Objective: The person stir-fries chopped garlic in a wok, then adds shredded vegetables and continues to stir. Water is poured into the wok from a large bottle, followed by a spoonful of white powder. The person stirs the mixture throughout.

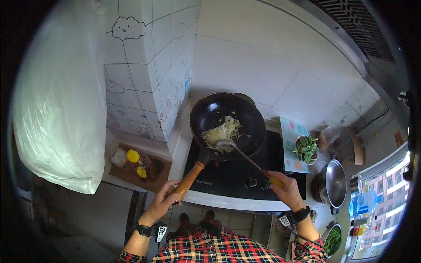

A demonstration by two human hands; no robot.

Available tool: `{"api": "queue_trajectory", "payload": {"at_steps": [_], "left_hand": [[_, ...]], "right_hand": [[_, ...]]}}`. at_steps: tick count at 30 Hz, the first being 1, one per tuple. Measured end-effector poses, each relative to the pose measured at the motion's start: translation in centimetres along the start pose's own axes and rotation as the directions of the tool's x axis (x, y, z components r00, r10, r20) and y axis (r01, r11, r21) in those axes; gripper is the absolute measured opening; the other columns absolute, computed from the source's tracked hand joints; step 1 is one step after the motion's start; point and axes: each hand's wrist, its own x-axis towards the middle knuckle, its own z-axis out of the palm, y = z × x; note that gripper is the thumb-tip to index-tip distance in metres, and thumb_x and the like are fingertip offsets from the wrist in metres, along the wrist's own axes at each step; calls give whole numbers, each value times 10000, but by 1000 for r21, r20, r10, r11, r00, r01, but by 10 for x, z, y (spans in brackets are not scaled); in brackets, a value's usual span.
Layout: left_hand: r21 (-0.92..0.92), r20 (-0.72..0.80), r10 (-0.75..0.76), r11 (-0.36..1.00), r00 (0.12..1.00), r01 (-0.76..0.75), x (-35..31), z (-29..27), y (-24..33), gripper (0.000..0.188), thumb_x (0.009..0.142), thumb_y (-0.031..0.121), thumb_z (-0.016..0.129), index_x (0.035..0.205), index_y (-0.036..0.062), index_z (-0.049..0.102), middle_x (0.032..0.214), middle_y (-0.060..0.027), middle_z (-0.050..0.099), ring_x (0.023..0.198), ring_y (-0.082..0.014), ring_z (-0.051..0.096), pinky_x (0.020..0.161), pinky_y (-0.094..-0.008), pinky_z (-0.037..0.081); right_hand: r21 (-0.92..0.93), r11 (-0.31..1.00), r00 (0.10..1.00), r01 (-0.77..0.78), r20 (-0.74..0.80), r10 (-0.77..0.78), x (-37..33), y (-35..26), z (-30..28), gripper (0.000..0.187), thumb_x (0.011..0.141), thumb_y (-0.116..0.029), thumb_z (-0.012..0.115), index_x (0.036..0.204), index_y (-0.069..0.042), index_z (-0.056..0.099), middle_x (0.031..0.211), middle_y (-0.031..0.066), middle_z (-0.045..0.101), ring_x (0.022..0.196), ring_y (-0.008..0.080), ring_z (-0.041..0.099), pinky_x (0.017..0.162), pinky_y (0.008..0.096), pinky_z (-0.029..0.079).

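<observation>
A black wok (250,118) sits on the black glass cooktop (219,179). Pale shredded vegetable (226,129) lies heaped in its middle. My left hand (162,199) is closed round the wok's orange-brown handle (189,180), at the near left. In my right hand (287,190) is the yellow grip of a metal spatula (247,158), which slants down to the left over the wok's near rim. Its head rests against the shreds, partly hidden among them.
A bowl of leafy greens (306,149) stands on a patterned board (287,131) right of the cooktop. Beyond it are a steel pot (335,184) and a basin of green vegetables (333,240). Yellow-capped bottles (133,155) stand at left, below a hanging plastic bag (61,105).
</observation>
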Motion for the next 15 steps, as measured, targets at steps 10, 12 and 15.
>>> {"api": "queue_trajectory", "payload": {"at_steps": [10,12,15], "left_hand": [[20,18,23,1000,1000,-23,1,2,1,465,982,230,529,1400,70,403,1097,-119,598,865,-161,612,804,-303,522],[3,27,-1,1000,1000,1,1,0,2,450,996,219,518,1402,68,395,1097,-113,603,868,-144,607,794,-277,522],[10,10,5,1000,1000,-5,0,0,2,453,993,223,522,1401,68,399,1101,-111,602,863,-140,606,798,-279,519]], "right_hand": [[-112,983,916,-144,-391,90,90,39,49,385,817,-108,677,1195,-148,611,908,198,688,882,417,652,734,464,532],[-88,990,899,-110,-433,61,111,45,59,373,827,-121,675,1194,-154,611,863,199,686,872,427,649,730,475,530],[50,998,966,-22,-256,34,98,40,62,396,804,-81,689,1193,-90,621,1004,198,693,977,377,663,812,407,534]]}}
